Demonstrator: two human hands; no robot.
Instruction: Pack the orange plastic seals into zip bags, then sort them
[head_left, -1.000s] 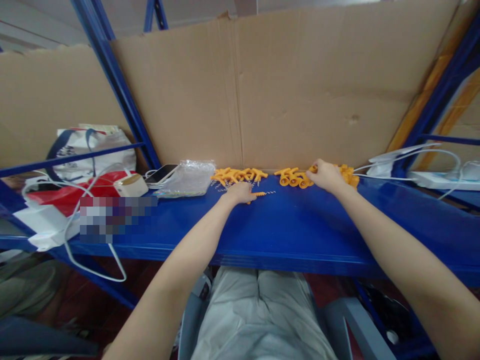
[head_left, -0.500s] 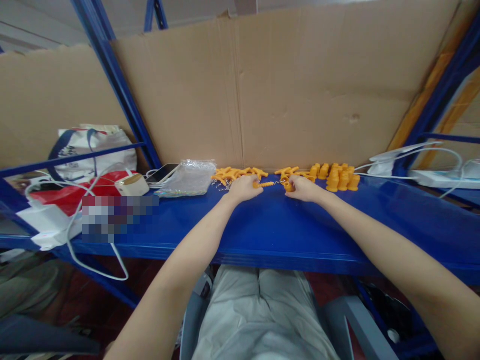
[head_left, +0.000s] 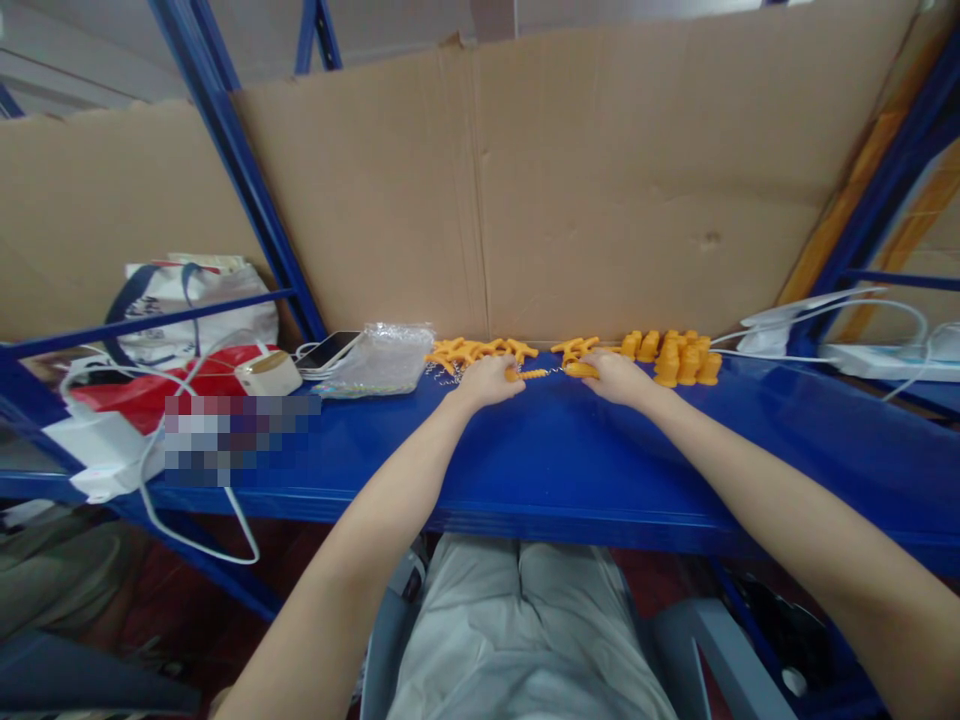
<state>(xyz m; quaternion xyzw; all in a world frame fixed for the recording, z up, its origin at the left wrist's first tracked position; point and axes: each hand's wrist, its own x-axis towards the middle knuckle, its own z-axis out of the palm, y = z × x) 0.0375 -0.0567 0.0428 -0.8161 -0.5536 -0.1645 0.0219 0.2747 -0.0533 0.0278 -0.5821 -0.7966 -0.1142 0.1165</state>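
My left hand (head_left: 489, 383) is closed on an orange plastic corkscrew-like piece (head_left: 535, 374), whose spiral shaft points right. Opposite it, my right hand (head_left: 611, 378) grips a hollow orange plastic piece (head_left: 579, 369), turned sideways; the fingers hide part of it. A short gap separates the two held pieces. Behind my left hand lies a pile of branched orange handles (head_left: 480, 349) with small metal chains around it. More orange handles (head_left: 576, 347) lie behind my right hand. To its right stand several orange bottle-shaped pieces (head_left: 681, 357) in a cluster.
The blue shelf top (head_left: 555, 460) carries everything, with a cardboard sheet (head_left: 570, 180) behind. Leftward lie clear plastic bags (head_left: 386, 362), a phone (head_left: 330, 349), a white charger (head_left: 268, 373) and tangled white cables. A power strip (head_left: 892, 358) sits far right.
My right hand has turned the hollow orange piece, so its round opening no longer faces me. My left hand keeps the spiral piece in nearly the same place.
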